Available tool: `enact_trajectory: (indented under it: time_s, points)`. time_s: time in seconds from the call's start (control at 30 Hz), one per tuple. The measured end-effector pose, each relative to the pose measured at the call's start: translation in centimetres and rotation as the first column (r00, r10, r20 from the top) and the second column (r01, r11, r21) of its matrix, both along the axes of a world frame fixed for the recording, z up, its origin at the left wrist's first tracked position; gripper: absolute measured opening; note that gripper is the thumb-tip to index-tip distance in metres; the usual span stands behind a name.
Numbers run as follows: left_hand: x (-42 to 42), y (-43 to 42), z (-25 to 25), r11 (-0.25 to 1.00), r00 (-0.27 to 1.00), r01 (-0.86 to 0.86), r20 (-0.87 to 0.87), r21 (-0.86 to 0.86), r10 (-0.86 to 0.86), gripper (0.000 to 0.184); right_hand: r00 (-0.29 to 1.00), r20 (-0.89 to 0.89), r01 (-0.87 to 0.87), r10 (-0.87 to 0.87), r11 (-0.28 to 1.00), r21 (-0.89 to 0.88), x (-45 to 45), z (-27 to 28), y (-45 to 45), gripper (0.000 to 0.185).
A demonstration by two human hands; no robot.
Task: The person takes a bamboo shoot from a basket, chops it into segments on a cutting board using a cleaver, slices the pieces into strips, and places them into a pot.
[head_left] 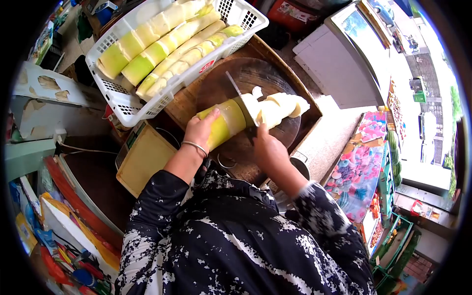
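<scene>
My left hand (198, 132), with a bracelet at its wrist, is closed round a thick yellow-green bamboo shoot (227, 122) lying on a round dark wooden chopping board (253, 71). My right hand (270, 150) is closed on a cleaver, its handle mostly hidden by the fingers. The cleaver's blade (239, 96) stands upright against the shoot's right end. Just right of the blade, pale pieces of bamboo shoot (281, 108) lie in a loose row on the board, some overlapping.
A white plastic basket (129, 117) holding several bamboo shoots (169, 49) stands behind the board. A yellowish tray (147, 160) is on the left. At right are a white cabinet (339, 69), a metal container (300, 164) and a flowered cloth (356, 169) beside produce crates.
</scene>
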State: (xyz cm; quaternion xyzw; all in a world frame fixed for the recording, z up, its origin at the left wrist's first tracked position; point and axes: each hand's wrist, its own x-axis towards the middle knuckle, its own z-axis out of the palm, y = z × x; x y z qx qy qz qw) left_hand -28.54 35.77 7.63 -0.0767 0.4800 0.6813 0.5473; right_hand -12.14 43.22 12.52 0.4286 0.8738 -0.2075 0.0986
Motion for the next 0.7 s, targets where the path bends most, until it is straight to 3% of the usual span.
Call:
enact_trajectory:
  time_s: [0.07,0.17,0.27,0.47,0.6,0.7]
  points:
    - [1.1,-0.2,-0.6,0.999,0.987,-0.05,-0.153,-0.013,0.047,0.024,0.992,-0.12,-0.049,0.049,0.999,0.003,-0.8,-3.5,0.3,0.018]
    - [1.3,-0.3,-0.7,0.995,0.986,-0.095,-0.137,0.022,0.097,0.023,0.99,-0.133,-0.036,0.041,0.999,0.041,-0.4,-4.4,0.3,0.019]
    - [0.8,-0.3,-0.7,0.999,0.995,0.002,-0.098,0.039,0.002,0.025,0.989,-0.151,-0.001,0.011,0.998,0.063,-0.2,-4.1,-0.2,0.02]
    - [0.3,-0.4,-1.6,1.0,0.998,-0.009,-0.061,-0.001,0.009,0.032,0.975,-0.213,0.061,-0.06,0.998,0.001,0.4,-3.3,0.2,0.019]
    - [0.0,0.0,-1.7,0.998,0.998,-0.059,-0.005,0.036,0.06,0.033,0.971,-0.231,0.077,-0.06,0.995,0.067,0.4,-3.2,2.1,0.019]
    - [0.8,1.2,-1.8,1.0,0.997,-0.02,-0.073,0.022,0.021,0.033,0.968,-0.235,0.099,-0.089,0.995,0.031,0.1,-2.7,2.5,0.02]
